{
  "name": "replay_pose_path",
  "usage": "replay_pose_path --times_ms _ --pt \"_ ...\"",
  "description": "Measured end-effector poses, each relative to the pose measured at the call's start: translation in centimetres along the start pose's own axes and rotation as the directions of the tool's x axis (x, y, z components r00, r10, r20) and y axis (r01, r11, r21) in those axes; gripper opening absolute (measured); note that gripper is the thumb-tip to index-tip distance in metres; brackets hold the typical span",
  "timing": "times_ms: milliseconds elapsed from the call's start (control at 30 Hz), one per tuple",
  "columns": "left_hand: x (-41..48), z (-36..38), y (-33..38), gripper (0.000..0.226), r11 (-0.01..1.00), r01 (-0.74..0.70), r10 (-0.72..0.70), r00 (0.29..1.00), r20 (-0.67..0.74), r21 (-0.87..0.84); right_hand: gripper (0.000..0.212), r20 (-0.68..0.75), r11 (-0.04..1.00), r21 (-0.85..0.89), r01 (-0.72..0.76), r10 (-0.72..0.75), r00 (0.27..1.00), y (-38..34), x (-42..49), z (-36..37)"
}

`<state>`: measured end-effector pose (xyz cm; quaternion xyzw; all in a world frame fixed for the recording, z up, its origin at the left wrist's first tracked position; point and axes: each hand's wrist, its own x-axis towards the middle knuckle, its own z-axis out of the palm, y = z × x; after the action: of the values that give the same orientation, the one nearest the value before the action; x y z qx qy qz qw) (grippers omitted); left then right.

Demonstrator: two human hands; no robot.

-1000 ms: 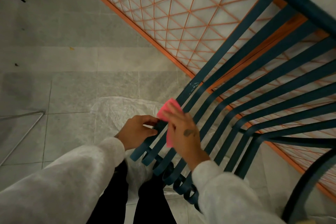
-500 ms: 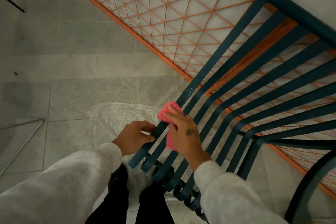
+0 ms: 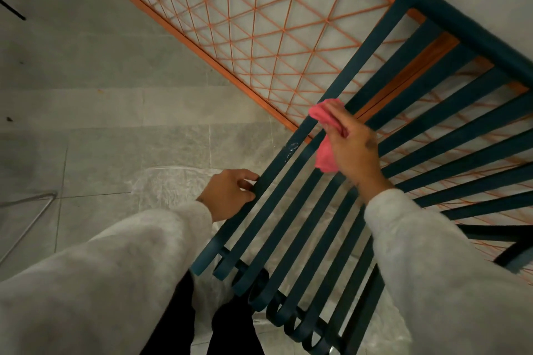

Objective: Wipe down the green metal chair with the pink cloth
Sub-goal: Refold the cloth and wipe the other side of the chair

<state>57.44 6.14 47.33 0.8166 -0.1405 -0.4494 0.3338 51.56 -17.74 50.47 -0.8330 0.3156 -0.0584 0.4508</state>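
Observation:
The dark green metal chair [image 3: 291,228] fills the right half of the view, its long flat slats running from the curled front edge near my legs up to the top rail at the upper right. My right hand [image 3: 353,150] presses the pink cloth [image 3: 324,153] against the two leftmost slats, about halfway up them. The cloth is bunched and partly hidden under my fingers. My left hand [image 3: 229,193] grips the outermost left slat lower down, fingers curled around its edge. A small wet smear shows on that slat between my hands.
An orange-framed panel with a diamond string mesh [image 3: 251,26] lies diagonally behind and under the chair. A thin white plastic sheet [image 3: 167,184] covers the grey tiled floor [image 3: 101,66] beneath it. A bent metal rod [image 3: 34,210] sits at the left edge.
My right hand has slid the pink cloth up the leftmost slats, away from my body. My left hand keeps its hold on the outer slat.

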Motion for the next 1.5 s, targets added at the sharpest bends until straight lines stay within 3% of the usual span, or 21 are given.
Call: replay_pose_path --times_ms 167,367,467,567,633,767,867,933,1067,1233,1300,1500 --pt "0.2 0.2 -0.1 0.035 1.0 0.016 -0.016 1.0 0.002 0.012 0.053 0.057 0.946 -0.197 0.257 -0.25 0.966 2.1 1.9 1.9" --pt "0.1 0.0 -0.2 0.034 0.996 0.037 -0.037 0.999 0.007 -0.086 0.056 0.215 0.956 -0.102 0.276 -0.25 0.944 4.0 -6.5 7.9" --pt "-0.2 0.0 0.0 0.032 0.998 0.007 -0.007 1.0 -0.007 -0.065 0.053 0.369 0.951 -0.071 0.3 -0.255 0.894 4.1 -8.0 7.9" --pt "-0.2 0.0 0.0 0.032 0.997 0.018 -0.018 1.0 -0.008 -0.076 0.053 0.466 0.898 -0.159 0.41 -0.298 0.833 3.8 -5.3 5.2" --pt "-0.2 0.1 -0.1 0.031 0.997 0.033 -0.033 0.999 0.001 -0.077 0.053 0.401 0.864 -0.23 0.447 -0.334 0.853 3.3 -2.7 3.1" --pt "-0.2 0.3 -0.2 0.033 0.997 0.029 -0.029 1.0 -0.004 -0.076 0.051 0.16 0.877 -0.324 0.355 -0.32 0.934 2.7 2.3 1.5" --pt "-0.2 0.4 -0.2 0.034 0.997 0.032 -0.032 0.999 -0.008 -0.064 0.045 0.049 0.943 -0.251 0.221 -0.215 0.975 2.4 1.5 4.0" --pt "-0.1 0.4 -0.3 0.034 0.997 0.031 -0.032 0.999 -0.009 -0.076 0.04 0.03 0.965 -0.158 0.208 -0.205 0.978 2.3 -1.7 6.6" --pt "0.0 0.4 -0.6 0.029 0.999 0.021 -0.022 1.0 -0.016 -0.048 0.038 0.216 0.967 -0.101 0.233 -0.207 0.954 2.9 -8.3 9.6" --pt "0.1 0.5 -1.0 0.027 1.0 -0.005 0.004 1.0 -0.028 -0.012 0.049 0.524 0.929 -0.092 0.359 -0.262 0.811 3.6 -6.1 5.8" --pt "0.0 0.6 -1.1 0.028 0.999 0.009 -0.01 1.0 -0.025 -0.031 0.05 0.478 0.908 -0.183 0.376 -0.252 0.841 3.0 -3.6 3.6" --pt "0.1 0.7 -1.4 0.031 0.999 0.009 -0.01 0.999 -0.031 -0.048 0.044 0.084 0.928 -0.297 0.227 -0.211 0.974 1.9 2.0 3.2"
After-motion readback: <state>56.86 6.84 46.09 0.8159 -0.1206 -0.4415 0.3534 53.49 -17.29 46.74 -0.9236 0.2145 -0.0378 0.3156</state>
